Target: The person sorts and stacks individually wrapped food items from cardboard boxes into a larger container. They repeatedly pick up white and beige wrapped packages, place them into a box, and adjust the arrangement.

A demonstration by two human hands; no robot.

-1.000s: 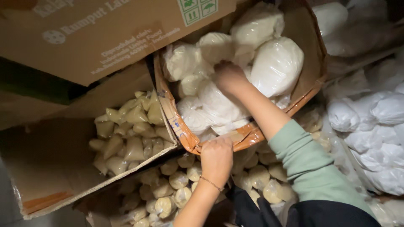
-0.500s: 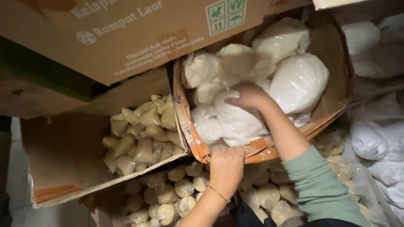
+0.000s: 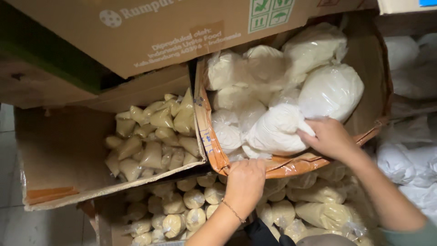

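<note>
My right hand [image 3: 330,136] grips a round clear plastic bag of white powder [image 3: 273,130] at the front of a cardboard box [image 3: 378,68] packed with several such white bags. My left hand [image 3: 246,180] presses on the torn orange-taped front edge [image 3: 218,159] of that same box, fingers curled over the rim. Beneath it lie several small tied bags of pale yellow paste [image 3: 193,200].
A second open cardboard box [image 3: 59,150] on the left holds several cone-shaped beige bags [image 3: 152,136]. A large printed carton [image 3: 150,32] overhangs the top. More white bags [image 3: 409,164] are stacked at the right. Tiled floor [image 3: 7,218] shows at the far left.
My right hand has pulled the white bag toward the box's front edge. My left hand has stayed on the rim while the view shifted.
</note>
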